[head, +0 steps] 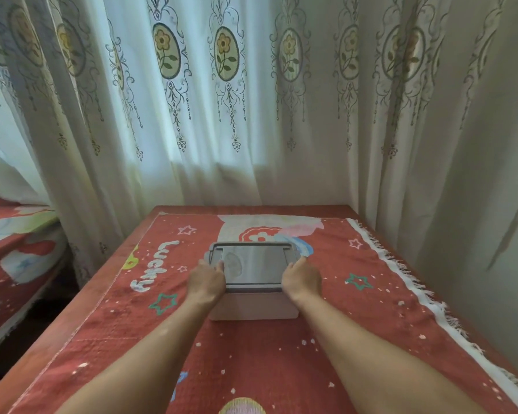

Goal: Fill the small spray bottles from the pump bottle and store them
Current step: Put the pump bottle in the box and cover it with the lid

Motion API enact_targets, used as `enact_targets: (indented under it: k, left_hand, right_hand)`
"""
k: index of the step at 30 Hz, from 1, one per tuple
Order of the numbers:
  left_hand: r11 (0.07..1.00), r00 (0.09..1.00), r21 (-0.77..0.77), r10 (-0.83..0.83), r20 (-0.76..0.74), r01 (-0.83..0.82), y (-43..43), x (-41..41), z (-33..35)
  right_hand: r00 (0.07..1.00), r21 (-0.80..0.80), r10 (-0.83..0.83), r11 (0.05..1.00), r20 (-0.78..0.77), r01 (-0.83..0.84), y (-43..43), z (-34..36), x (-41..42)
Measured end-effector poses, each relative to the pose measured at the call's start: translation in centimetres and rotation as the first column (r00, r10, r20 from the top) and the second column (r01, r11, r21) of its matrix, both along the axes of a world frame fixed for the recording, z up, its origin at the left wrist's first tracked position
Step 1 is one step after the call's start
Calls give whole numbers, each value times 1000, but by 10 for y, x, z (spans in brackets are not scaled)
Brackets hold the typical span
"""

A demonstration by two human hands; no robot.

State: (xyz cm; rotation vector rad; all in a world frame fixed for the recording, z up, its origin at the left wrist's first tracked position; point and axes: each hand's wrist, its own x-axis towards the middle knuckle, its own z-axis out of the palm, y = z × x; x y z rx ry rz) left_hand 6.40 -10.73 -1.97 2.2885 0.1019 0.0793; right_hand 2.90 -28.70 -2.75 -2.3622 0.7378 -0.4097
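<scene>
Curtain [228, 115]: hung in deep folds across the whole back of the view; pale, patterned with flower medallions, backlit toward the left.

Table [81, 297]: set close against the curtain; reddish edge bared along the left, otherwise covered.

Cloth [251, 354]: red, fringed white down the right side, printed with stars and the word "Lucky"; lay flat under the box.

Second cloth-covered surface [18, 249]: sat well apart at far left, lower than the table.

Storage box [253, 306]: pink, rectangular; stood near mid-table on the cloth, well clear of every edge; closed.

Lid [254, 264]: grey, translucent, framed; seated level on the box; marked by a pale oval near its left side, contents or reflection not to be told apart.

Left hand [205, 282]: gripped the lid's left edge, fingers curled over the rim.

Right hand [301, 279]: gripped the lid's right edge likewise.

Small spray bottles, pump bottle: seen nowhere; judged likely inside the box, unconfirmed.

Step in hand, as judged: opening the box, with the task barely begun. Best done by raising both sides evenly and keeping the lid level. With neither hand free for the base, best started slowly to stop the box riding up. If tight, better freed one side at a time. Lid best parked on open cloth just beside the box, ready for storing.
</scene>
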Motion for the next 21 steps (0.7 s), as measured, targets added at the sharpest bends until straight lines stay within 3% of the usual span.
enact_targets:
  k: [6, 11, 14, 17, 21]
  left_hand:
    - [997, 999, 66, -50, -7, 50, 4, 13, -2]
    - [940, 979, 279, -205, -1, 197, 16, 38, 13]
    - [848, 938, 423, -347, -9, 318, 8, 44, 25]
    - [619, 855, 630, -498, -146, 468, -7, 39, 7]
    - [593, 860, 658, -481, -172, 464, -8, 42, -3]
  right_hand:
    - [998, 11, 45, 999, -43, -44, -5, 1, 3]
    - [981, -60, 144, 986, -126, -153, -25, 23, 22]
    - [925, -165, 324, 919, -196, -357, -25, 31, 38]
    - [812, -280, 404, 794, -421, -540, -18, 14, 40]
    - [786, -291, 379, 779, -489, -556, -16, 4, 41]
